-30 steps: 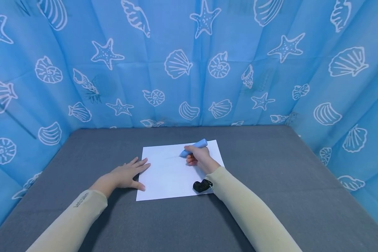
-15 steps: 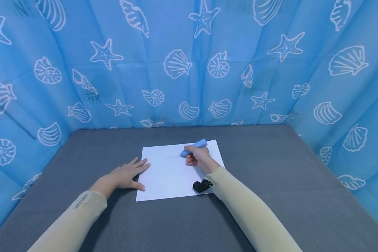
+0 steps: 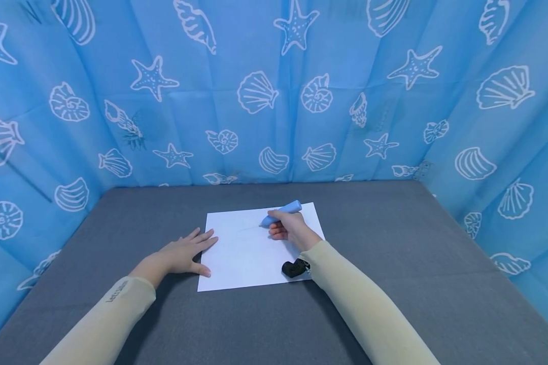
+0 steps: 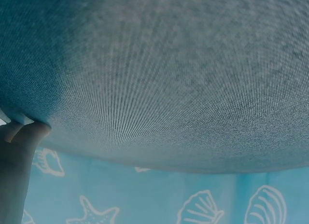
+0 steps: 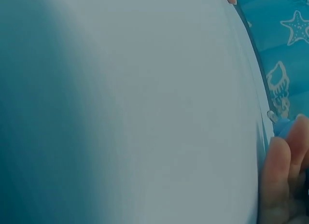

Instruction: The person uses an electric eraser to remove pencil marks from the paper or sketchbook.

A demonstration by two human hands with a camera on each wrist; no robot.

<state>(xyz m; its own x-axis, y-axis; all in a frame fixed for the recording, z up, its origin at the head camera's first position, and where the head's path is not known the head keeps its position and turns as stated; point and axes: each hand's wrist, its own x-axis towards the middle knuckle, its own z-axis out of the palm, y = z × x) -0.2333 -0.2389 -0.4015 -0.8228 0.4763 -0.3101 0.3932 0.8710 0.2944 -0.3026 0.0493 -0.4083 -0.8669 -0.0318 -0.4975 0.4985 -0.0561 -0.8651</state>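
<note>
A white sheet of paper (image 3: 246, 253) lies on the grey table (image 3: 392, 263). My right hand (image 3: 287, 227) grips a light blue pen (image 3: 283, 212) with its tip down on the upper part of the sheet. In the right wrist view the sheet (image 5: 145, 113) fills the frame, with my fingers (image 5: 275, 185) and the pen tip (image 5: 282, 127) at the right edge. My left hand (image 3: 182, 253) lies flat with straight fingers, its fingertips and thumb on the sheet's left edge. The left wrist view is mostly grey table cloth (image 4: 169, 74), and one finger (image 4: 17, 151) shows at the left.
Blue curtains (image 3: 274, 91) printed with white shells and starfish wall in the table on three sides. A black wrist camera (image 3: 294, 267) sits under my right forearm over the sheet's lower right corner. Beige sleeves cover both forearms.
My right hand and forearm have shifted slightly to the right, and the black wrist camera moved with them. The left hand and the sheet have stayed put.
</note>
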